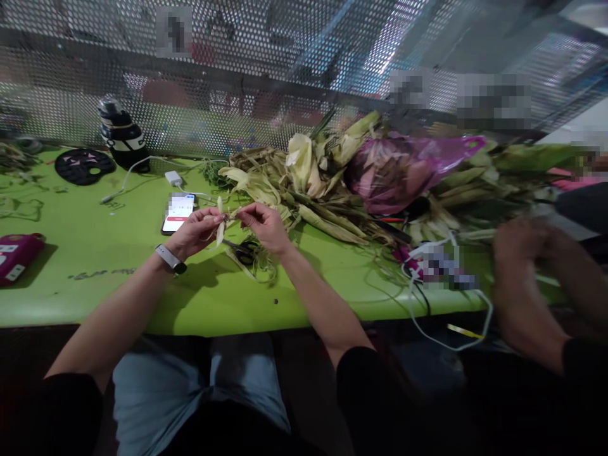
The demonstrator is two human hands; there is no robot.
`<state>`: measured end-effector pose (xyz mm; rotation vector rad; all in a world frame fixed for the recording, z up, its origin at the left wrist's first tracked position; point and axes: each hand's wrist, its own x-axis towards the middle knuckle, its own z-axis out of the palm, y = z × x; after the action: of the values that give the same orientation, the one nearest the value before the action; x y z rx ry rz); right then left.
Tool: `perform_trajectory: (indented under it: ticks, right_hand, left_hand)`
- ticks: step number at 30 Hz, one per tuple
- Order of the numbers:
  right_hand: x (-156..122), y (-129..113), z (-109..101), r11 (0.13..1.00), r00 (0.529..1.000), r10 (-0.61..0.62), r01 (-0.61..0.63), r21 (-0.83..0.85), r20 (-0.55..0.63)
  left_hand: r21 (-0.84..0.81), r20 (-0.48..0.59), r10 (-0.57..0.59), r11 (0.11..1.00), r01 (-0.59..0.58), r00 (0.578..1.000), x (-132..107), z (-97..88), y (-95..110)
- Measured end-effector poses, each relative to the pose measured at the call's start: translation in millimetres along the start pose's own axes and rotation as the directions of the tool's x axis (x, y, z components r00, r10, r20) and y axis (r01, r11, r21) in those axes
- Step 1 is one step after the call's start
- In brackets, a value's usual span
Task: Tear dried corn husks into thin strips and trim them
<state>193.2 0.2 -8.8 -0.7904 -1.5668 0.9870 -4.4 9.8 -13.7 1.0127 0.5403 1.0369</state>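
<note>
Over the green table, my left hand (196, 232) is closed in a pinch on a pale corn husk strip (220, 235), which hangs down past the fingertips. My right hand (266, 227) faces it, thumb and fingers pinched on the thin pale end of the husk piece; the exact grip is too small to make out. Just below the hands lie black-handled scissors (244, 252) among thin husk shreds (266, 269). A lit phone (178, 214) lies beside my left hand. Behind my right hand spreads a heap of dried corn husks (304, 164).
A purple plastic bag (394, 171) sits amid the husks. At the back left stand a dark bottle (124, 136) and a black palette-shaped tray (84, 166). A magenta box (19, 258) is at the left edge. A white cable (446, 348) hangs off the front edge. Another person's hands (520, 240) work at right.
</note>
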Motion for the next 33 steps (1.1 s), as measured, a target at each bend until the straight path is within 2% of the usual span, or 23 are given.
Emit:
perform_trajectory:
  ticks: [3,7,10,13,17,19,21,24,26,29,31,33]
  right_hand:
    - [-0.7,-2.3,-0.9,0.997,0.997,0.054,-0.057,0.060,0.048]
    - [-1.2,-2.5,0.0,0.973,0.961,0.176,-0.203,0.112,0.215]
    - [-0.4,3.7,1.2,0.978,0.958,0.154,-0.183,0.102,0.241]
    - [1.0,12.2,2.6,0.990,0.972,0.102,-0.119,0.071,0.211]
    - [2.0,19.6,4.7,0.994,0.992,0.073,-0.080,0.070,0.101]
    - [2.0,21.4,5.4,0.996,0.998,0.052,-0.054,0.070,0.026]
    - [1.9,22.8,6.0,0.997,0.999,0.030,-0.027,0.073,-0.033]
    - [1.9,24.9,8.0,0.996,0.993,0.017,-0.007,0.087,-0.113]
    - [2.0,26.4,10.0,0.996,0.989,0.032,-0.019,0.089,-0.147]
    - [2.0,28.6,12.4,0.995,0.987,0.058,-0.045,0.085,-0.153]
    - [2.0,29.9,13.0,0.996,0.986,0.055,-0.042,0.085,-0.155]
    - [2.0,30.7,13.1,0.996,0.983,0.053,-0.039,0.084,-0.178]
  left_hand:
    - [-0.002,0.006,-0.048,0.999,0.048,0.999,0.4,1.5,-0.8]
    - [0.007,0.041,-0.091,0.996,0.091,0.995,1.6,2.8,-1.6]
    - [0.008,0.035,-0.082,0.997,0.081,0.996,1.7,2.1,-0.6]
    - [0.012,0.007,-0.075,0.997,0.075,0.997,1.3,1.6,1.4]
    - [-0.025,-0.162,-0.090,0.996,0.087,0.983,2.5,3.4,2.9]
    - [-0.108,-0.239,-0.133,0.988,0.109,0.962,4.5,3.5,2.2]
    - [-0.222,-0.252,-0.173,0.968,0.118,0.952,7.0,1.6,0.5]
    - [-0.330,-0.298,-0.153,0.943,0.049,0.942,9.4,-2.7,-3.4]
    - [-0.296,-0.348,-0.152,0.954,0.045,0.925,9.2,-2.8,-6.2]
    - [-0.148,-0.277,-0.182,0.978,0.145,0.943,7.2,3.4,-9.8]
    - [-0.033,-0.260,-0.130,0.991,0.126,0.957,6.6,8.1,-11.6]
    - [0.067,-0.335,-0.050,0.995,0.077,0.941,7.5,9.7,-12.9]
